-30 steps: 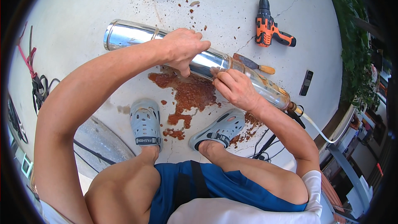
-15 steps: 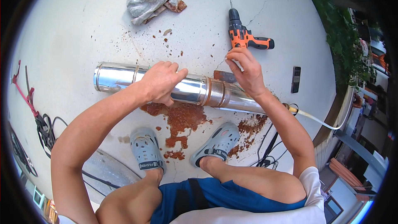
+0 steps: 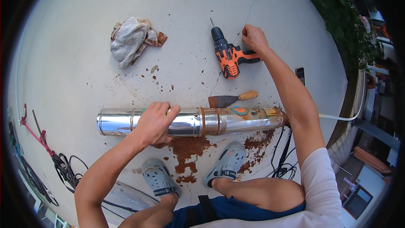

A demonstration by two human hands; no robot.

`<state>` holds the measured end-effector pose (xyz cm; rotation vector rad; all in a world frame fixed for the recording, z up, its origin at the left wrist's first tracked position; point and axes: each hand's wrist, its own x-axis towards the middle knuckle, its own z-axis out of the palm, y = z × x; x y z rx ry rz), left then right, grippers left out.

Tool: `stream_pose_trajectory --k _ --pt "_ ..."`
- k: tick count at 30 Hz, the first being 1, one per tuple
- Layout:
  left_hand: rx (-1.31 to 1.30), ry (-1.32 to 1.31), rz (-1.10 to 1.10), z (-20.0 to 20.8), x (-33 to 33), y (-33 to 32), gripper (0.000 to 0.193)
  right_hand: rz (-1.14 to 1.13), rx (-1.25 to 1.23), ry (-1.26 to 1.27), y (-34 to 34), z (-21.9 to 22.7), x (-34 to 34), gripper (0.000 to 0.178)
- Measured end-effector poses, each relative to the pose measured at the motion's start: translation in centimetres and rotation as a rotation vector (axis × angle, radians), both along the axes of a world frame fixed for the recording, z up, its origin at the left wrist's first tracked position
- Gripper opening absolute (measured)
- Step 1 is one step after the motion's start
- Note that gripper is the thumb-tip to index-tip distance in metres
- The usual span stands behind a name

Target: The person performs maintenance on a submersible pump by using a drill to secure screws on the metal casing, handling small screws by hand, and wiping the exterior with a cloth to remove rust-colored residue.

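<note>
A shiny steel submersible pump (image 3: 185,120), a long cylinder with a perforated, rust-stained band near its middle, lies crosswise on the floor in front of my feet. My left hand (image 3: 156,120) wraps over its left half from above. Farther out on the right, my right hand (image 3: 255,39) hovers just beyond the handle of an orange and black cordless drill (image 3: 230,61). Its fingers are curled together, and whatever they may hold is hidden. A scraper (image 3: 225,100) with a rusty blade and wooden handle lies between the pump and the drill.
A dirty crumpled rag (image 3: 131,41) lies at the far left among rust crumbs. Red-brown rust (image 3: 185,152) is spread by my clogs. A dark handheld device (image 3: 300,75) lies right. Black cables (image 3: 282,166) and a pale hose (image 3: 337,117) are near the pump's right end.
My right hand has moved away from above the pump to beyond the drill handle. My left hand stays on the pump. The view has shifted, uncovering the scraper's handle.
</note>
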<state>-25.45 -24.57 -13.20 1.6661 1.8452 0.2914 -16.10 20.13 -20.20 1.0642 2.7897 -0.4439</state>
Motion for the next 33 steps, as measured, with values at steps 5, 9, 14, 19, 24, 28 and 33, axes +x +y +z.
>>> stream_pose_trajectory --k 5,9,14,19,24,28,33 --pt "0.008 -0.009 -0.009 -0.1 -0.3 0.3 0.093 0.073 0.034 -0.026 0.3 0.0 -0.8 0.016" --pt "0.016 0.002 -0.002 -0.3 -0.2 0.4 0.093 0.112 0.059 0.036 0.4 -0.6 -0.7 0.017" --pt "-0.006 -0.003 -0.003 -0.1 -0.1 0.5 0.093 0.107 -0.031 0.149 0.9 -0.4 -0.1 0.020" --pt "0.009 -0.004 0.001 -0.3 0.0 -0.1 0.094 -0.270 -0.127 0.434 1.3 2.0 1.3 0.026" --pt "-0.013 -0.003 -0.019 0.1 0.3 0.0 0.096 -0.238 -0.407 0.470 -5.1 8.1 4.7 0.029" --pt "-0.013 -0.013 -0.055 0.5 -0.3 -0.6 0.116 0.031 -0.768 -0.020 -8.5 9.5 8.3 0.039" --pt "-0.042 -0.055 -0.020 1.5 -3.2 -1.8 0.117 0.291 -0.850 -0.362 -8.9 9.1 12.9 0.073"
